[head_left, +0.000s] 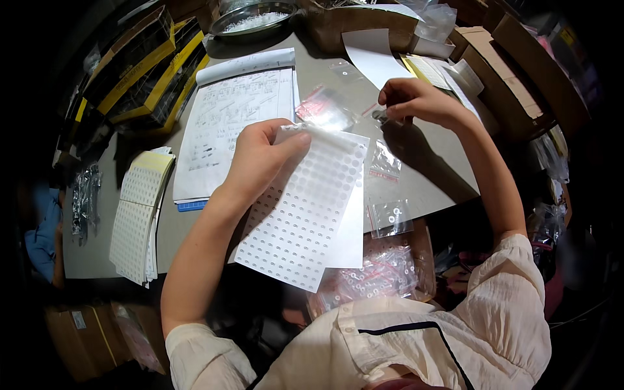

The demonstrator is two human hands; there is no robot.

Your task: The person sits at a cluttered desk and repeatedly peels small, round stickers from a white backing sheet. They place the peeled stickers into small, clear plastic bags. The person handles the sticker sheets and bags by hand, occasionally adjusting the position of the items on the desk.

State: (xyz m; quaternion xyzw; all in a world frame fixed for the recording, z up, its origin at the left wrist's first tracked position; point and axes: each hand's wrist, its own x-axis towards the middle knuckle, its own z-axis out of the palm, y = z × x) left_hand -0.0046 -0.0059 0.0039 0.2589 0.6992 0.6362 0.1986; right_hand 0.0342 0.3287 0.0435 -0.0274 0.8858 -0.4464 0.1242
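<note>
My left hand (263, 159) pinches the top edge of a white sticker sheet (292, 227) printed with rows of small round labels. The sheet's upper rows look blank and its top edge curls over. Behind it, a plain white sheet (348, 240) shows at the right. My right hand (419, 104) is closed above the table, fingertips together over a small greyish thing (380, 116). I cannot make out what it is. Below this hand lie a small clear zip bag (385, 162) and, at the table edge, another zip bag (392, 218) with a white ring inside.
A box of bagged white rings (383, 270) stands below the table edge. A written notepad (237, 123) and a stack of label sheets (138, 214) lie left. A metal dish (253, 26) of small white pieces is at the back. Cartons (500, 71) stand right, black-yellow boxes (143, 71) left.
</note>
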